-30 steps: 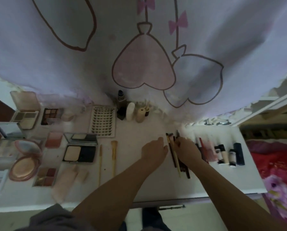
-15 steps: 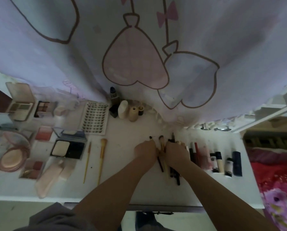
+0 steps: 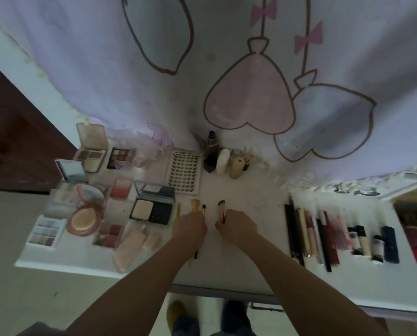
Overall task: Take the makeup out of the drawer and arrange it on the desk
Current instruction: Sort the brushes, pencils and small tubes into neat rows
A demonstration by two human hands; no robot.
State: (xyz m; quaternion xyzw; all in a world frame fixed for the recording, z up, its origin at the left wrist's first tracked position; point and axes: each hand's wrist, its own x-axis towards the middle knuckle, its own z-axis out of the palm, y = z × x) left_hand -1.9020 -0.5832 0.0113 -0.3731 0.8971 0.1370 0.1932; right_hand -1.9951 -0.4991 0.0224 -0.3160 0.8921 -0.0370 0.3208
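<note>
On the white desk (image 3: 246,267) my left hand (image 3: 189,226) holds a small dark-tipped brush (image 3: 204,209) beside a peach-tipped gold brush (image 3: 194,205) and a thin gold stick (image 3: 178,210). My right hand (image 3: 236,224) grips a gold-handled brush with a dark tip (image 3: 221,210), a little to the right. Both hands are curled over the handles, which lie pointing away from me. A row of pencils, lip tubes and small bottles (image 3: 333,236) lies at the right.
Open compacts and palettes (image 3: 151,209) fill the desk's left half, with a lash card (image 3: 184,173) and small bottles (image 3: 223,161) at the back. A printed curtain (image 3: 227,69) hangs behind. The desk's front edge is near my feet.
Both hands moved left from the pencil pile at the right to the desk's middle, each carrying a brush. The brushes now lie beside the gold ones.
</note>
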